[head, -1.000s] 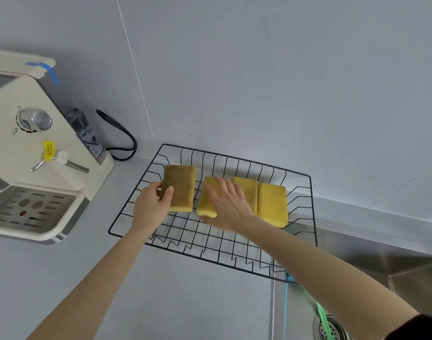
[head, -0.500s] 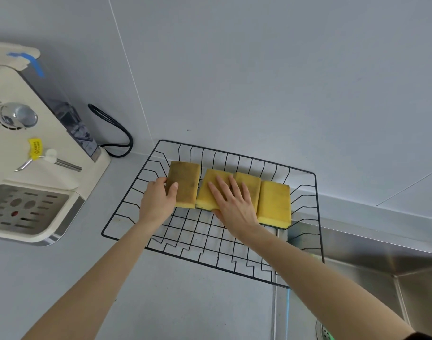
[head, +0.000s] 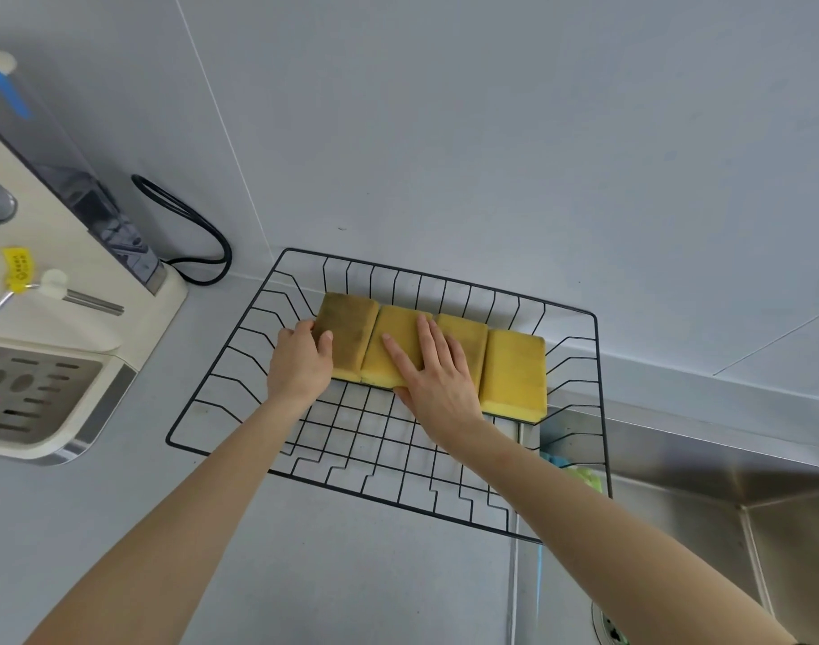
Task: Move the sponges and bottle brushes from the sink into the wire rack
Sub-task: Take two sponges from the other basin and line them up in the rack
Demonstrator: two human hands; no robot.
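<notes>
A black wire rack [head: 221,412] stands on the grey counter beside the sink [head: 780,514]. Several yellow sponges lie side by side along its back. My left hand [head: 300,360] grips the left edge of the leftmost, darker-topped sponge [head: 349,330], thumb on top. Over the second sponge [head: 393,346] my right hand [head: 438,379] lies flat, fingers spread and thumb at its front edge. To the right sit a third sponge [head: 466,335] and a fourth sponge [head: 514,372]. A blue and green brush [head: 580,472] shows in the sink, behind the rack's right corner.
A cream coffee machine [head: 49,328] fills the left side, with a black cable [head: 198,230] looping behind it against the wall. The sink drain [head: 608,630] is at the lower right. The rack's right corner overhangs the sink edge.
Both hands slid their sponges toward the back of the rack and together; the four now touch in a row. The view shifted closer and slightly right.
</notes>
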